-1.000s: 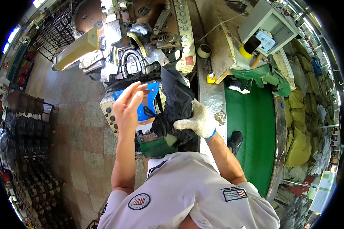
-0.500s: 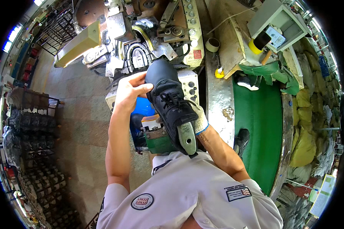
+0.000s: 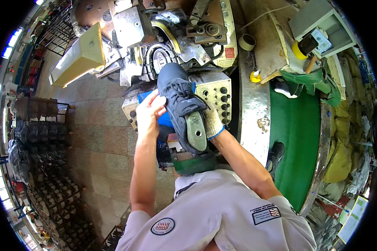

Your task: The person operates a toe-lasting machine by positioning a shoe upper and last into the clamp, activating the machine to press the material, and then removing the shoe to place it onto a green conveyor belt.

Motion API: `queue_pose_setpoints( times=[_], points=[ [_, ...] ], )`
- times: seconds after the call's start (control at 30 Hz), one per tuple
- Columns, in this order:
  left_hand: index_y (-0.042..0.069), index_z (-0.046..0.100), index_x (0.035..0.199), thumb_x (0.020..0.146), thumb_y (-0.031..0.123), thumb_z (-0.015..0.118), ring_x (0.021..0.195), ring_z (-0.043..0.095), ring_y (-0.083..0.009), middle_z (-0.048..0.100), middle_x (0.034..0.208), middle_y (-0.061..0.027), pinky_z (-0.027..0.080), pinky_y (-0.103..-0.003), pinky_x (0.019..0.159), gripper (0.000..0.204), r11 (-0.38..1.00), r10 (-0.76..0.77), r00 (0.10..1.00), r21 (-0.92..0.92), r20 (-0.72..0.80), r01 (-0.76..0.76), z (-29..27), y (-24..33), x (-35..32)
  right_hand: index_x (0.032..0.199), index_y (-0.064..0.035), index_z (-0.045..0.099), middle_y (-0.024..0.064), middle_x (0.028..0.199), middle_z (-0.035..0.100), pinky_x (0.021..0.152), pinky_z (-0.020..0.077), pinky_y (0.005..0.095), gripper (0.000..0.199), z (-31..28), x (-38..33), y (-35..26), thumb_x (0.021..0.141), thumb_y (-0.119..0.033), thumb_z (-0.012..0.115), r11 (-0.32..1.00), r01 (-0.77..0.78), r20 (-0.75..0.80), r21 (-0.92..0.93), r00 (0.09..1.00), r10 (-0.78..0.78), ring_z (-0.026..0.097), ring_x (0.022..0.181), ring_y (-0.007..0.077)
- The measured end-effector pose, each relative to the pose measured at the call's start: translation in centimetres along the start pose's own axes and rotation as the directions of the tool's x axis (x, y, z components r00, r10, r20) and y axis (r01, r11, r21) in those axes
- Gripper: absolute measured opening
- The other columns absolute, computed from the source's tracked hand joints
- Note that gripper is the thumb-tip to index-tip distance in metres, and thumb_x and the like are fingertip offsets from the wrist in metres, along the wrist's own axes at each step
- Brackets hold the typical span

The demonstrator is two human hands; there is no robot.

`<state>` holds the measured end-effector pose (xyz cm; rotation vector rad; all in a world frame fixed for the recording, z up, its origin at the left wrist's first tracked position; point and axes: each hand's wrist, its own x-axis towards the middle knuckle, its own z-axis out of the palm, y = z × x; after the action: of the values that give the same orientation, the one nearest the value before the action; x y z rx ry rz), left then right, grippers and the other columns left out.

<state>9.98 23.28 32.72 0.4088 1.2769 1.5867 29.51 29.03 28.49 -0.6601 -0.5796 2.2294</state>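
On the near side of the shoe-lasting machine (image 3: 132,27), toe toward it, a black lace-up shoe (image 3: 179,93) on a green last (image 3: 192,133) is gripped by the gloved right hand (image 3: 213,120); the bare left hand (image 3: 148,115) touches it, how firmly I cannot tell.

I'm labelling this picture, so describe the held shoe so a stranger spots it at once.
Find the big metal machine at top centre. Just below it, between the bare left hand and gloved right hand, is a black laced shoe. Unlike the white-soled shoe on the green surface, it's held, with a holed grey-green form showing at its heel.
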Motion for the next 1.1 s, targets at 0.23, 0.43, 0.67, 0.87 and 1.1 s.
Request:
queue_pose_setpoints(
  times=[0.23,0.43,0.67,0.87,1.1],
  points=[
    [-0.004,0.059,0.133,0.080,0.007,0.078,0.073,0.056,-0.0053,0.067,0.099,-0.0010,0.043,-0.017,0.063,0.057,0.992,0.117,0.983,-0.028,-0.142,-0.123,0.0,0.4,1.6,0.135,-0.0021,0.059,0.0052,0.125,0.066,0.097,0.0503,0.0301,0.038,2.3,5.6,1.1,0.103,-0.022,0.052,0.997,0.068,0.048,0.032,0.996,-0.069,0.064,0.107,0.0143],
    [-0.003,0.064,0.126,0.091,0.017,0.070,0.066,0.049,-0.0050,0.063,0.088,0.0006,0.039,-0.019,0.060,0.041,0.987,0.142,0.976,-0.049,-0.168,-0.152,0.6,0.2,3.7,0.131,0.0004,0.061,0.0091,0.123,0.068,0.096,0.0512,0.0310,0.036,3.2,9.1,1.2,0.101,-0.017,0.053,0.995,0.097,-0.060,-0.019,0.993,-0.098,0.065,0.108,0.0171],
    [0.007,0.064,0.124,0.105,0.050,0.044,0.092,0.068,-0.0196,0.071,0.109,-0.0086,0.056,-0.034,0.083,0.051,0.977,-0.159,0.985,-0.150,-0.061,0.149,1.1,-1.9,4.6,0.129,0.0009,0.063,0.0092,0.117,0.070,0.093,0.0530,0.0313,0.036,2.5,11.1,1.8,0.100,-0.019,0.054,0.992,0.123,-0.072,0.001,0.990,-0.122,0.066,0.102,0.0169],
    [0.005,0.064,0.124,0.105,0.051,0.043,0.091,0.069,-0.0188,0.071,0.109,-0.0095,0.055,-0.034,0.084,0.054,0.997,-0.022,0.998,0.075,-0.058,0.027,-0.2,-2.5,6.0,0.130,0.0016,0.062,0.0091,0.119,0.069,0.090,0.0531,0.0311,0.038,1.3,11.9,3.8,0.098,-0.020,0.060,0.987,0.145,-0.064,0.076,0.988,-0.140,0.066,0.102,0.0166],
    [-0.005,0.061,0.125,0.109,0.043,0.037,0.105,0.063,-0.0195,0.068,0.118,-0.0120,0.047,-0.033,0.096,0.056,0.980,-0.037,0.995,0.193,-0.087,0.054,1.5,0.0,4.9,0.118,-0.0028,0.067,0.0106,0.105,0.071,0.081,0.0549,0.0329,0.025,-0.3,12.5,4.4,0.097,-0.012,0.056,0.979,0.177,-0.110,-0.104,0.976,-0.189,0.067,0.091,0.0184]
  ],
)
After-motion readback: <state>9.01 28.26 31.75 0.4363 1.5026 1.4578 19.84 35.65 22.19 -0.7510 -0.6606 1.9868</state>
